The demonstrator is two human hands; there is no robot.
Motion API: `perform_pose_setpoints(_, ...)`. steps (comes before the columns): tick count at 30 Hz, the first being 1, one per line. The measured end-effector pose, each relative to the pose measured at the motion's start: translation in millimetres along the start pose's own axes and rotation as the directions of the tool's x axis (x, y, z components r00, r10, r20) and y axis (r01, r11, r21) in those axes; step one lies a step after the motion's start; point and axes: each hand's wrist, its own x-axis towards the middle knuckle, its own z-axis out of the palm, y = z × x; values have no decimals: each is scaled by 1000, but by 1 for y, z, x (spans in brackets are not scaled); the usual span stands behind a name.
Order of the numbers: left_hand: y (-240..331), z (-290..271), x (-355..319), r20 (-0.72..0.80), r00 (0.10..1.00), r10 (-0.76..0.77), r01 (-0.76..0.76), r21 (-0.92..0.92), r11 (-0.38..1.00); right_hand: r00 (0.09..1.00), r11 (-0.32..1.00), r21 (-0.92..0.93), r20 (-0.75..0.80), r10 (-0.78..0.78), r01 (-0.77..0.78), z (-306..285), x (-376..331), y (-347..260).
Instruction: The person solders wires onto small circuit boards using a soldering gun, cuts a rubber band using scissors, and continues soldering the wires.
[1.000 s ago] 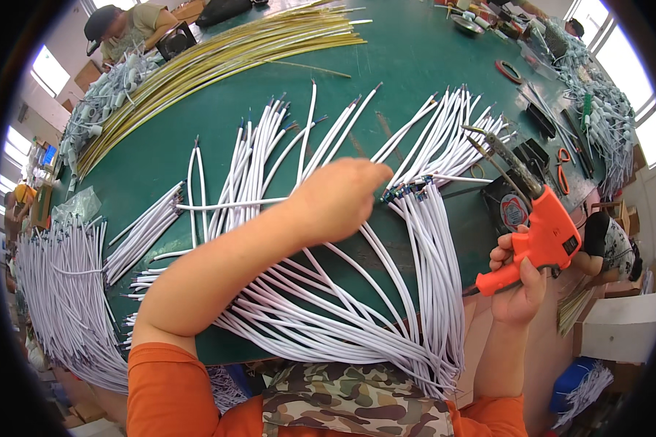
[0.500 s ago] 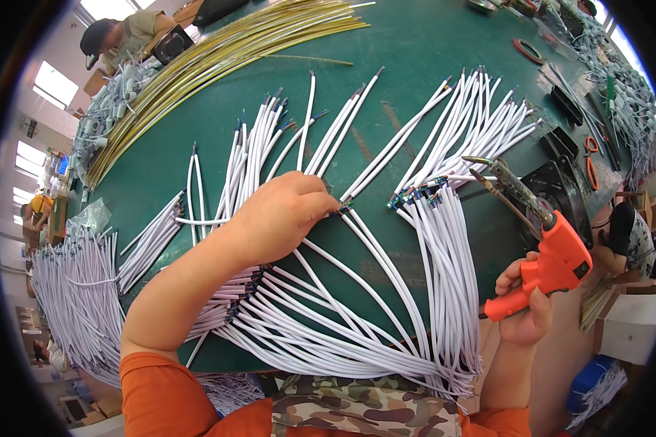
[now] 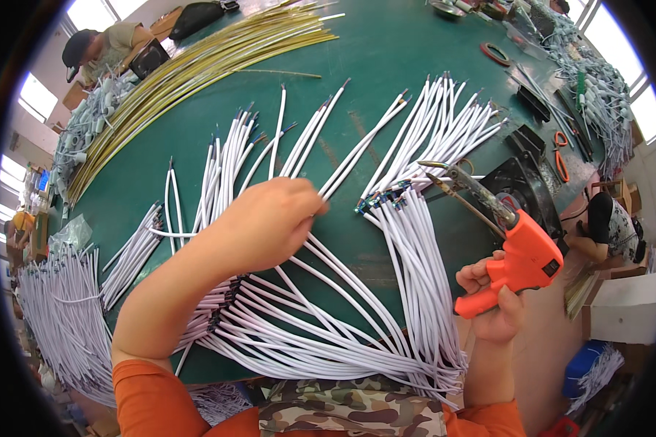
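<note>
Fingers of the left hand [image 3: 275, 218] bend close together beside white cables; whether they pinch one, I cannot tell. Fingers of the right hand [image 3: 497, 315] wrap the handle of a soldering gun [image 3: 530, 253], smooth orange plastic with thin metal prongs, near the worktop's near right corner. The cables [image 3: 424, 280], round and glossy with coloured ends, fan from the worktop's near edge toward its middle; a denser pile [image 3: 60, 306] lies at the left edge. The worktop [image 3: 390, 58] is smooth green. Black-cased gear [image 3: 539, 186] and orange-handled scissors [image 3: 560, 159] lie toward the right edge. Long, thin yellow strips [image 3: 197, 86] and a knobbly pale heap [image 3: 87, 127] line the far left side.
</note>
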Motion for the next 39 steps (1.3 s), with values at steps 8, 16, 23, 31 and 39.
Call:
perform_pose_setpoints(8, 12, 39, 50, 120, 921, -370, 380, -482, 789, 998, 998, 6, -22, -56, 56, 4, -1, -1)
perform_pose_setpoints(16, 23, 34, 65, 163, 915, -368, 393, -563, 727, 998, 999, 16, -42, -49, 49, 5, 1, -1)
perform_pose_setpoints(23, 11, 21, 52, 186, 873, -450, 338, -897, 285, 996, 997, 18, -51, -75, 76, 3, -2, -3)
perform_pose_setpoints(31, 2, 9, -7, 141, 854, -501, 515, -375, 771, 996, 998, 35, -77, -50, 53, 10, 7, -11)
perform_pose_setpoints(39, -5, 11, -25, 16, 925, -379, 352, -407, 843, 989, 988, -77, -60, -138, 133, 15, 10, -15)
